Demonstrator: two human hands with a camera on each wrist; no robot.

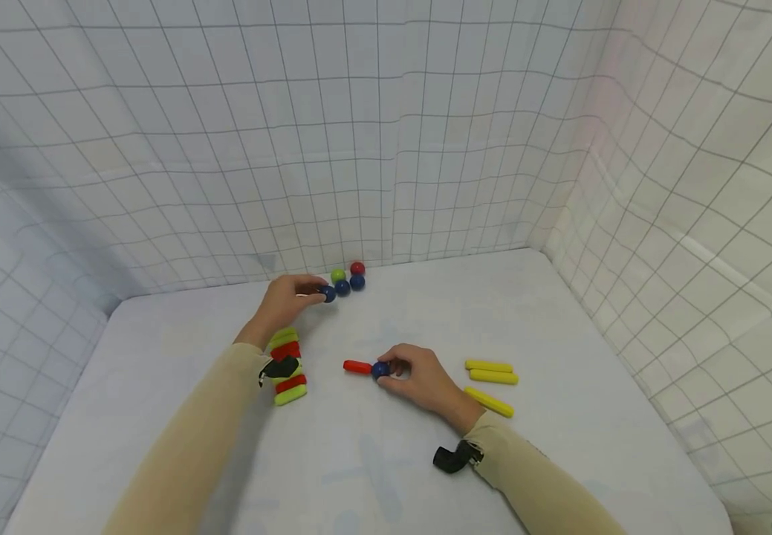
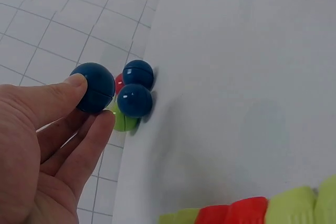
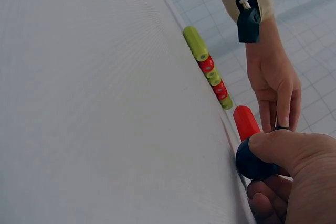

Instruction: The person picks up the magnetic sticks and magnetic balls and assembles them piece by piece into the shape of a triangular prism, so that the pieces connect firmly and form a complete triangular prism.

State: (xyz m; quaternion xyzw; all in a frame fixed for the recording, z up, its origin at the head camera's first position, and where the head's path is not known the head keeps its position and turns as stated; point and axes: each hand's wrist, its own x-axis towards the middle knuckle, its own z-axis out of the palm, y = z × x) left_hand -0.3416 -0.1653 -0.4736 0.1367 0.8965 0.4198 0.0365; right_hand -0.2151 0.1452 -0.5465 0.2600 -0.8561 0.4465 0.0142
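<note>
Between thumb and fingertips my left hand [image 1: 287, 299] pinches a dark blue ball [image 2: 94, 88] near the back edge of the table. Right beside it lie a blue ball [image 2: 135, 100], another blue ball [image 1: 357, 282], a green ball [image 1: 338, 275] and a red ball [image 1: 357, 268]. In the middle of the table my right hand [image 1: 419, 377] holds a second dark blue ball [image 3: 255, 161] between thumb and fingers. A red stick [image 1: 357, 366] points left from that ball, its end right at the ball's side.
A row of green and red sticks [image 1: 288, 386] lies under the left forearm, partly hidden by it. Several yellow sticks [image 1: 492, 377] lie to the right of the right hand. White grid-patterned cloth [image 1: 332, 148] hangs behind and beside the white table [image 1: 386, 461].
</note>
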